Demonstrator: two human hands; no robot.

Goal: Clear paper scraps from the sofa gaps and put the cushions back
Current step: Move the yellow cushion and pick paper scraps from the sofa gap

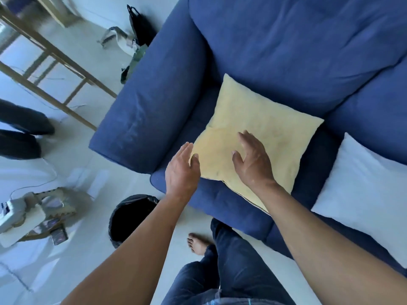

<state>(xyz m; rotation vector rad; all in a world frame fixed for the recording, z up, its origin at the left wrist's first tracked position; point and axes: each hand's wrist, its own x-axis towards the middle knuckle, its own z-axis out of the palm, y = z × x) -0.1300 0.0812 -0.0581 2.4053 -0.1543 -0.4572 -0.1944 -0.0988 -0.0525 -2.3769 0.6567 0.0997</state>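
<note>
A yellow cushion (pixel 255 137) is laid flat on the seat of a blue sofa (pixel 297 51), next to the left armrest (pixel 149 106), with one corner turned toward the backrest. A white cushion (pixel 365 194) is seen on the seat to its right, apart from the yellow one.

2 bare hands are held out over the front of the seat. The right hand (pixel 253 159) is spread above the near half of the yellow cushion, fingers released and slightly curled; whether the palm actually presses the fabric cannot be told from this angle. The left hand (pixel 182 170) is held open at the cushion's near left edge, thumb beside the fabric, nothing grasped in it.

On the pale floor just before the sofa's left front corner a black-lined waste bin (pixel 130 216) is placed; its contents are lost in shadow. No paper scraps can be made out on the seat.

The person's jeans-clad leg (pixel 233 260) and a bare foot (pixel 198 243) are visible below the arms. Further left, a light wooden frame (pixel 55 53) and a blurred white device (pixel 19 214) on the floor are seen.
</note>
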